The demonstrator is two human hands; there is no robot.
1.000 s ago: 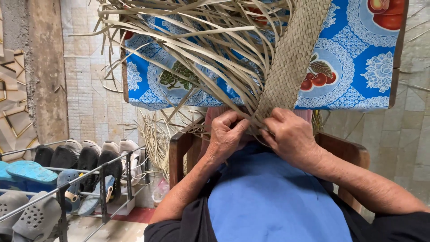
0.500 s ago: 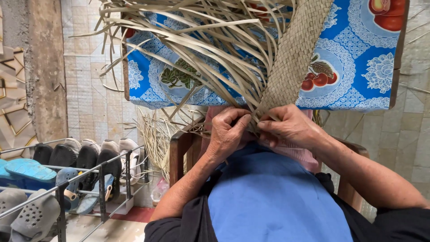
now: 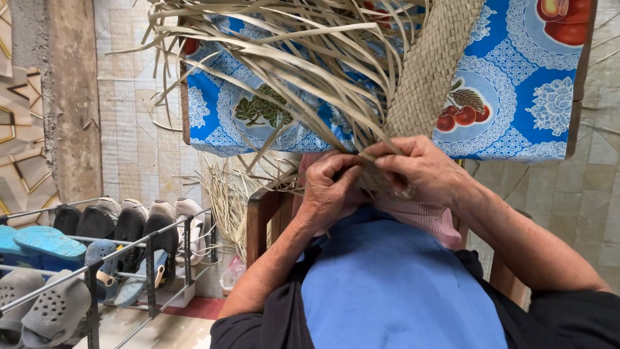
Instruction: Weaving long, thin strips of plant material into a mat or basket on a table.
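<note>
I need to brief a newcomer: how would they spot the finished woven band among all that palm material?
Find the blue fruit-patterned tablecloth at the top. The woven band runs down across it to the right hand and left hand. Unlike the loose strips fanning leftward, it is flat, tightly plaited and checkered.

No packages, labels, signs or screens clearly in view. Nothing printed or boxed shows on the table, the shoe rack or the tiled wall; a small crumpled bit of plastic on the floor by the rack is too unclear to call a package.
</note>
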